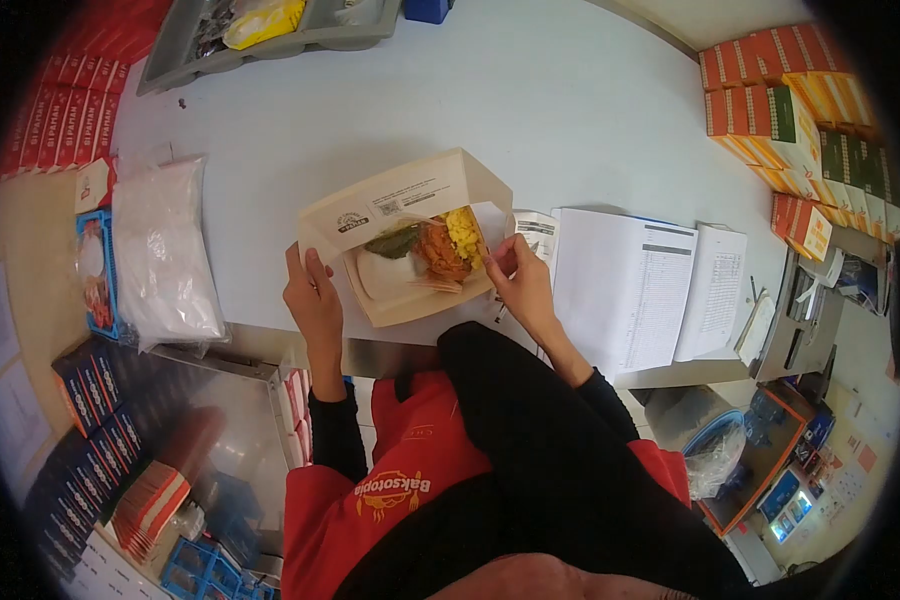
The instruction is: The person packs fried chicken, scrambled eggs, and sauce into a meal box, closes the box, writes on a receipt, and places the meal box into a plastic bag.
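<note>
An open cardboard food box [410,312] is tilted above the near edge of the pale table, its printed lid raised on the far side. Inside lie white rice [385,275], a green leafy item [394,241], reddish-brown food [440,252] and yellow food [463,232]. My left hand [315,295] holds the left side of the box, fingers around its edge. At the right side, my right hand [523,285] pinches the box's edge near the yellow food with thumb and index finger.
An open booklet of printed sheets [620,285] lies right of the box. Clear plastic bags [165,255] lie left. A grey tray [320,38] stands at the far left. Stacked cartons [770,130] line the right, red boxes [70,115] the left. A bin [692,425] stands below.
</note>
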The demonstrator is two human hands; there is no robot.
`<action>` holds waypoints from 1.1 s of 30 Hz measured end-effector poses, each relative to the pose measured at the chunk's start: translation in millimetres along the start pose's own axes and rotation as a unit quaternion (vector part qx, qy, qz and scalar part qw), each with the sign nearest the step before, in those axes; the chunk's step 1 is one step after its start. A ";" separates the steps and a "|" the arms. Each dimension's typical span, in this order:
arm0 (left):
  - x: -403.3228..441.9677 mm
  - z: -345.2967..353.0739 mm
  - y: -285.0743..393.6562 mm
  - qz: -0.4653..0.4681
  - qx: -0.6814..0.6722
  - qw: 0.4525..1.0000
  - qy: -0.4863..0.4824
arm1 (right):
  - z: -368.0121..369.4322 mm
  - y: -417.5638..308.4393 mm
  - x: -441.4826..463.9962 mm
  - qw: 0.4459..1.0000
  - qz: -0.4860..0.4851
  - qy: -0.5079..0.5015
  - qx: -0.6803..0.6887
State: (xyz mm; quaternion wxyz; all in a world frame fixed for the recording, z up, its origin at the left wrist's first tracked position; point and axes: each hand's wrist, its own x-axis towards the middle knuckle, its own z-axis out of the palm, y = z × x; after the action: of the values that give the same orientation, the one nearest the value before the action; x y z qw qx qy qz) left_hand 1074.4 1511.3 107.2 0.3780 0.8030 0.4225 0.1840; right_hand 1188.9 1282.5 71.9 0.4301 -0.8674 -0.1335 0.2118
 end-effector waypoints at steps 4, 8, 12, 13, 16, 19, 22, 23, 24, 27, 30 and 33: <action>-0.2 0.6 -0.8 0.015 0.012 1.000 -0.001 | -1.7 2.3 2.5 1.000 0.011 0.001 0.016; -0.8 -0.9 1.4 0.012 0.015 1.000 -0.011 | -1.6 -3.2 10.5 0.994 -0.008 0.081 0.075; -0.8 -0.2 -1.7 0.019 0.020 1.000 -0.012 | -12.2 -18.8 34.3 0.966 -0.155 0.205 0.032; -0.8 -1.7 -0.1 0.021 0.020 1.000 -0.011 | -17.4 -25.2 39.3 0.965 -0.156 0.206 0.033; -1.2 -6.6 3.5 0.024 0.033 0.999 -0.032 | -29.6 -35.2 52.0 0.971 -0.182 0.148 0.037; -4.1 -10.2 0.9 0.021 0.048 0.998 -0.047 | -31.6 -32.9 55.5 0.982 -0.177 0.036 0.050; -9.8 -14.2 -0.3 0.014 0.050 0.997 -0.062 | -26.5 -33.6 48.6 0.985 -0.161 0.029 0.057; -12.2 -15.3 -2.0 0.020 0.057 0.996 -0.067 | -23.0 -37.2 41.7 0.977 -0.177 0.109 0.053; -14.6 -16.2 -4.2 0.026 0.064 0.995 -0.073 | -20.8 -39.6 33.4 0.962 -0.191 0.189 0.049; -21.2 -14.0 -17.2 0.061 0.081 0.993 -0.062 | -5.9 -28.7 -8.5 0.974 -0.197 0.064 -0.089; -26.9 -15.3 -10.2 0.058 0.052 0.995 -0.062 | 20.5 -12.4 -35.9 0.937 -0.297 -0.015 -0.180; -27.4 -16.5 -11.8 0.061 0.070 0.993 -0.071 | 32.3 -3.0 -41.6 0.926 -0.326 -0.018 -0.192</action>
State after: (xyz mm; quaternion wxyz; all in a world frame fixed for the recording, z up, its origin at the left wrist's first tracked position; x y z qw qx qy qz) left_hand 1042.1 1500.5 109.5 0.3379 0.8628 0.3567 0.1192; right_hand 1136.8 1289.4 67.4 0.2984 -0.8379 -0.4548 0.0461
